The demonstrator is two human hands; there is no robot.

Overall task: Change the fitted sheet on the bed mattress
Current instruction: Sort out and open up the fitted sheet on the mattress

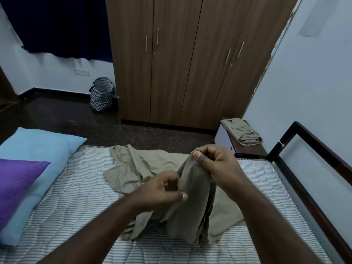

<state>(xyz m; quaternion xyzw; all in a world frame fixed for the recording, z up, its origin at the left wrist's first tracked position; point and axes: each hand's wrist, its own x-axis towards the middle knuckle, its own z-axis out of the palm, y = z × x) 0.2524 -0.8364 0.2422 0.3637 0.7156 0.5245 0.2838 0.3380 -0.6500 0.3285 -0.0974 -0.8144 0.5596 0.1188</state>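
Sheet (144, 166): beige, crumpled on my bare striped mattress (76, 197).
Right hand (215, 164): fingers pinch its raised edge.
Left hand (162, 191): fingers curled round a fold.

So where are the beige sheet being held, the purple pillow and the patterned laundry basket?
beige sheet (192, 187): head view, on the bunched part lifted between the hands.
purple pillow (17, 183): head view, middle of its visible face.
laundry basket (102, 94): head view, on its zigzag side wall.

Dim, bluish light; wide-angle bending at edges, slight blur
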